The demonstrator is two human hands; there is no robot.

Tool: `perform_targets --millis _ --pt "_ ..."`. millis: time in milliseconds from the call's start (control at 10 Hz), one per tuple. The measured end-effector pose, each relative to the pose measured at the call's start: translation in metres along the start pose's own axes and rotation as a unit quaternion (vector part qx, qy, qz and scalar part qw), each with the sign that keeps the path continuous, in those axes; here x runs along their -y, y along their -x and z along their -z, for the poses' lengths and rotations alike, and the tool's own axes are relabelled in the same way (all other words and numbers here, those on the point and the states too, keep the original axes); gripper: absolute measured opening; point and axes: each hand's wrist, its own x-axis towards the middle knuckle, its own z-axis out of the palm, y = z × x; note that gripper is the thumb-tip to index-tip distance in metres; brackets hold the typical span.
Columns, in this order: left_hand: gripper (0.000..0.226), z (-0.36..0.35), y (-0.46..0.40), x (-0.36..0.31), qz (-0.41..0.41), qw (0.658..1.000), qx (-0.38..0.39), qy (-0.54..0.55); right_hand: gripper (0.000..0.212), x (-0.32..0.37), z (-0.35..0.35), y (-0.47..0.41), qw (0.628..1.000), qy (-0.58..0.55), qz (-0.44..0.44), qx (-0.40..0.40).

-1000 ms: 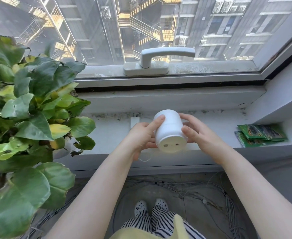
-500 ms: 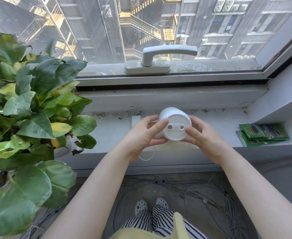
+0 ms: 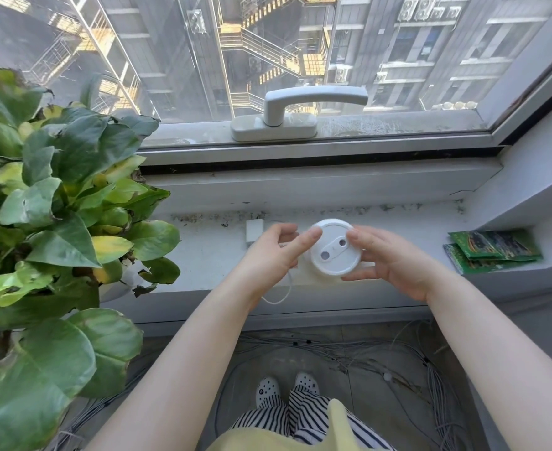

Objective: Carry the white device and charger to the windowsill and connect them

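Note:
The white round device (image 3: 335, 247) is held over the windowsill (image 3: 203, 255), its flat end with two small round holes turned up toward me. My left hand (image 3: 273, 255) touches its left rim with the fingertips. My right hand (image 3: 388, 258) grips its right side with thumb and fingers. The white charger block (image 3: 254, 230) lies on the sill just behind my left hand. Its thin white cable (image 3: 281, 296) loops over the sill's front edge below my left wrist.
A large leafy potted plant (image 3: 50, 203) fills the left end of the sill. Green packets (image 3: 492, 250) lie at the right end. The window handle (image 3: 304, 107) sits above. Bundled cables (image 3: 398, 356) cover the floor by my feet.
Both hands have tipped the device from lying on its side to having its flat two-hole end face up, and lowered it a little toward the sill.

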Motion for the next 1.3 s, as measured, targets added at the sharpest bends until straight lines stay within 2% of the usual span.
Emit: perform_targets --millis 100,200,300,400,500,800,1000,1200,1300 --pt "0.077 0.004 -0.004 -0.002 -0.006 1.000 0.023 0.009 0.042 0.009 0.003 0.000 0.997 0.072 -0.018 0.022" --pt "0.057 0.003 -0.007 -0.003 -0.007 0.999 0.031 0.038 0.050 0.014 0.000 -0.005 0.996 0.080 -0.016 -0.024" --pt "0.047 0.000 -0.012 -0.004 0.005 0.996 -0.009 0.086 0.060 0.014 -0.005 -0.009 0.996 0.056 -0.002 -0.063" --pt "0.050 -0.004 -0.020 -0.004 0.014 0.993 -0.048 0.108 0.054 0.011 -0.008 -0.012 0.996 0.023 0.016 -0.085" --pt "0.051 -0.004 -0.025 -0.003 0.009 0.994 -0.066 0.089 0.035 0.010 -0.009 -0.015 0.996 0.014 0.014 -0.088" --pt "0.040 -0.003 -0.032 -0.004 -0.027 0.994 -0.096 0.038 0.032 0.008 -0.007 -0.020 0.995 0.001 0.006 -0.098" --pt "0.058 0.001 -0.034 -0.005 -0.033 0.992 -0.113 -0.042 0.028 0.006 -0.008 -0.022 0.995 -0.015 -0.002 -0.099" --pt "0.048 0.000 -0.028 -0.013 -0.026 0.989 -0.112 -0.095 0.030 0.007 -0.009 -0.022 0.995 -0.018 -0.012 -0.093" --pt "0.049 -0.001 -0.021 -0.014 -0.043 0.982 -0.156 -0.092 0.032 0.007 -0.006 -0.021 0.992 0.000 -0.009 -0.124"
